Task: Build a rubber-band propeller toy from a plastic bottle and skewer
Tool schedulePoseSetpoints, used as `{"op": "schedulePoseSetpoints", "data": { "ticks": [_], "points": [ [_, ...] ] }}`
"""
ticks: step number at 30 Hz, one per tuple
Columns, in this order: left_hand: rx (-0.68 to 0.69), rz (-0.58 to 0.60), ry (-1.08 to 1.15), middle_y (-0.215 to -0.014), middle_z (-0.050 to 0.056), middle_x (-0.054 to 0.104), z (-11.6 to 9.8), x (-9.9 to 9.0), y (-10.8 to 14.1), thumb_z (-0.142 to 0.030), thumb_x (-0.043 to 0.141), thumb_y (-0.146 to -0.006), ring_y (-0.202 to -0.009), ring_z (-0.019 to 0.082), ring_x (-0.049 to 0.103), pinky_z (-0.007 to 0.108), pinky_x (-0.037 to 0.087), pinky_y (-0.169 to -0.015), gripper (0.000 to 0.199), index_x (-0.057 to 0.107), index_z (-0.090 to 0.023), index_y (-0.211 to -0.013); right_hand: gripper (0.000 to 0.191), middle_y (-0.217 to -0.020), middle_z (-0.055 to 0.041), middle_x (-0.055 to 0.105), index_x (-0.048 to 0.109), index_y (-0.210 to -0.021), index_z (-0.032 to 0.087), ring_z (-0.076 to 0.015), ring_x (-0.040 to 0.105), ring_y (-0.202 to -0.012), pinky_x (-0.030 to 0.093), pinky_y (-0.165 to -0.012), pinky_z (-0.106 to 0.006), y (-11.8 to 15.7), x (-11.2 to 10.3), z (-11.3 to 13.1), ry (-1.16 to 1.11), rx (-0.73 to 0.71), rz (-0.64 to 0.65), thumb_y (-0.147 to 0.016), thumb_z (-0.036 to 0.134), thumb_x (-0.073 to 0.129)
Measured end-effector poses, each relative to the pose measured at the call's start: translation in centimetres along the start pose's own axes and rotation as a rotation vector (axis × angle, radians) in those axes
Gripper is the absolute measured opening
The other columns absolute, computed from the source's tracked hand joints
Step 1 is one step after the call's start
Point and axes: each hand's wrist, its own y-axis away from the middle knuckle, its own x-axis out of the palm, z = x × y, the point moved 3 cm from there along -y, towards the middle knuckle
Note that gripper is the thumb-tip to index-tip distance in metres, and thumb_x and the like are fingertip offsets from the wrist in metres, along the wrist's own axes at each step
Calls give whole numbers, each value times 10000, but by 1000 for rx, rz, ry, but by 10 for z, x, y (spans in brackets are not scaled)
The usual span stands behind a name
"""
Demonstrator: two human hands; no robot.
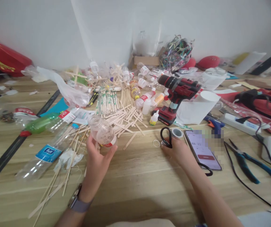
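Observation:
My left hand (99, 159) is wrapped around a clear plastic bottle (105, 135) with a red label. An open threaded neck shows at its upper left. Lower right of it, my right hand (176, 151) is closed at the black-handled scissors (166, 137), one handle loop rising by the thumb. Another black loop shows beyond my forearm; the blades are hidden. A grey-white tape roll (177, 133) stands just behind the right fingers. A thin pale ring (156, 143) lies left of that hand.
Wooden sticks (126, 119) are heaped mid-table before several plastic bottles. A red cordless drill (175, 97) stands behind the right hand, near a small glue bottle (154, 118). At right lie a phone (202, 151), pliers (246, 160) and cables. Another bottle (47, 154) lies at left.

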Motion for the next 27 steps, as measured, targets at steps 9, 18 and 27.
{"op": "schedulePoseSetpoints", "data": {
  "ticks": [9, 18, 27],
  "points": [
    [84, 520, 30, -1052, 56, 612, -49, 13, 40, -259, 590, -911, -819, 165, 629, 323, 521, -817, 281, 576, -239, -1191, 485, -550, 78, 500, 653, -931, 159, -23, 301, -338, 240, -328, -178, 48, 20, 41, -671, 157, 668, -584, 455, 820],
    [-604, 464, 508, -738, -15, 625, -39, 34, 41, -401, 755, -764, -714, 141, 555, 257, 435, -695, 251, 658, -176, -816, 481, -521, 128, 385, 537, -855, 191, -33, 289, -388, 278, -375, -171, 64, 54, 49, -828, 170, 660, -645, 531, 805],
    [-873, 426, 718, -720, 1, 677, -30, 42, 46, -472, 847, -609, -691, 128, 609, 286, 502, -762, 390, 662, -149, -725, 69, -807, -46, 671, 567, -868, 219, -207, 655, -756, 526, -700, -317, 79, 41, 71, -153, -492, 185, -886, 222, 500]
  ]
}}
